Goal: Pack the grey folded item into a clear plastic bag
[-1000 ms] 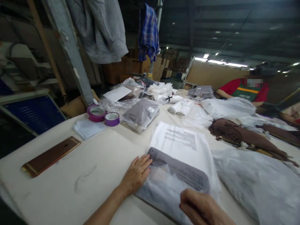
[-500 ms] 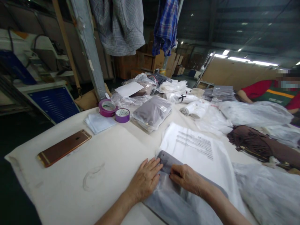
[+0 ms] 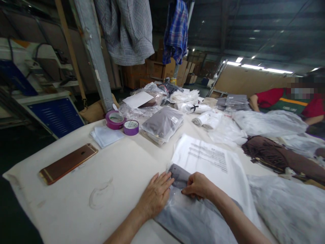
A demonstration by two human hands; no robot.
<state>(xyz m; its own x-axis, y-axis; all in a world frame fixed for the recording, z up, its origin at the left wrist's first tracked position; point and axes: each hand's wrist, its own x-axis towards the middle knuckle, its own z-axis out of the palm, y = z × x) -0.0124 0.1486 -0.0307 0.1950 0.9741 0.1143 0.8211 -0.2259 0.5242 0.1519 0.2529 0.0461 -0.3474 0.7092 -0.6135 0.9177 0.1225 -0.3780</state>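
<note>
A dark grey flat piece (image 3: pixel 178 174), perhaps leather or fabric, lies partly inside a clear plastic bag (image 3: pixel 189 218) at the table's front. My left hand (image 3: pixel 157 192) rests flat with fingers stretched, its fingertips at the left edge of the grey piece and the bag. Above the bag's edge is my right hand (image 3: pixel 199 185), its fingers curled in and pinching the plastic; part of the grip is hidden below the knuckles. Under and behind the grey piece lies a white plastic bag with printed lines (image 3: pixel 208 154).
A phone (image 3: pixel 68 164) lies at the left, near a folded pale cloth (image 3: pixel 106 135) and two purple tape rolls (image 3: pixel 131 127). Behind is a stack of bagged grey goods (image 3: pixel 162 123). Brown fringed goods (image 3: pixel 266 152) and plastic bags (image 3: pixel 286 203) lie right. A co-worker (image 3: pixel 286 100) is across the table.
My right hand has lifted slightly and turned, its fingers curling further over the plastic, which now covers more of the grey piece. My left hand stays flat. The view has shifted slightly.
</note>
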